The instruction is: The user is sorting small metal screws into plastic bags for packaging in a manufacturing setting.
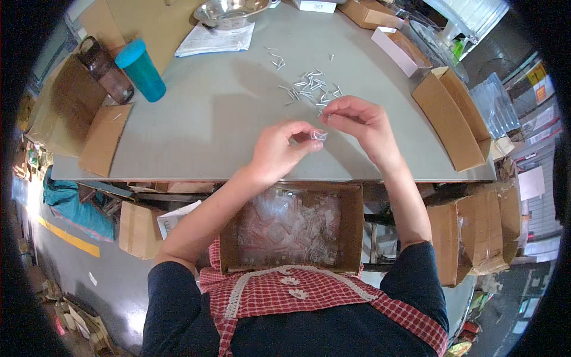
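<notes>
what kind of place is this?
Likely a small packing workshop: loose screws piled on a grey worktable, a cardboard box of filled small clear bags on the person's lap, more open cartons around.

Dark short sleeves (172, 291), red checked apron (309, 296)

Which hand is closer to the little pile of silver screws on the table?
Right. The right hand sits just below the pile of screws, its fingers almost at the pile's near edge. The left hand is lower and further left, pinching a small clear bag.
</notes>
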A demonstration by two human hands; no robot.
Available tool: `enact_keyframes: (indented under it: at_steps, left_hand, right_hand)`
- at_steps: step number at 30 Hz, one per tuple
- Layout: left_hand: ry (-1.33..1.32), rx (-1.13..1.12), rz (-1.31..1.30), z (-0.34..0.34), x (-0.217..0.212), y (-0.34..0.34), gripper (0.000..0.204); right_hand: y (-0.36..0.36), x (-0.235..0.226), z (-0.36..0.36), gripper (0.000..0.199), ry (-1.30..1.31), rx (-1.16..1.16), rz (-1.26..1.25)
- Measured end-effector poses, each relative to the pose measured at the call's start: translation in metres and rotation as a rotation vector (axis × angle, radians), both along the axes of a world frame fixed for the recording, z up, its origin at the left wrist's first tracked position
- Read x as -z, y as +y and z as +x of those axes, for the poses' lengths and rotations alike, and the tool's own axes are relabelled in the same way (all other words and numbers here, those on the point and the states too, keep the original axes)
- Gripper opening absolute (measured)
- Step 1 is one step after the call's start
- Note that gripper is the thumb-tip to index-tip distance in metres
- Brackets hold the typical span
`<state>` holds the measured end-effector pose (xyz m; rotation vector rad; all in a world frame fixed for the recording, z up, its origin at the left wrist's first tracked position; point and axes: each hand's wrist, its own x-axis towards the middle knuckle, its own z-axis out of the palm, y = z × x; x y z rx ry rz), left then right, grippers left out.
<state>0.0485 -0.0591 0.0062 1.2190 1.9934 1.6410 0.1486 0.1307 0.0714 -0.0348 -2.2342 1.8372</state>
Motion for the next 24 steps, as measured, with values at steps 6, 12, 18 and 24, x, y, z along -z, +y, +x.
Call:
enact_keyframes:
  at_steps: [6,12,18,24]
  left_hand:
    - [-0.159,0.021,0.136,-0.003,0.014,0.004,0.026]
    - [-0.207,0.024,0.188,-0.005,0.012,0.004,0.025]
    - [-0.193,0.003,0.2,-0.005,0.017,0.004,0.025]
    - [-0.093,-0.011,0.103,0.0,0.006,-0.003,0.018]
  right_hand:
    - [-0.011,0.01,-0.003,0.016,0.038,-0.076,-0.136]
    - [-0.013,0.007,0.003,0.017,0.034,-0.008,-0.248]
    - [-0.016,0.005,0.003,0.013,-0.015,-0.069,-0.215]
    - [-0.02,0.008,0.004,0.016,0.014,-0.039,0.143]
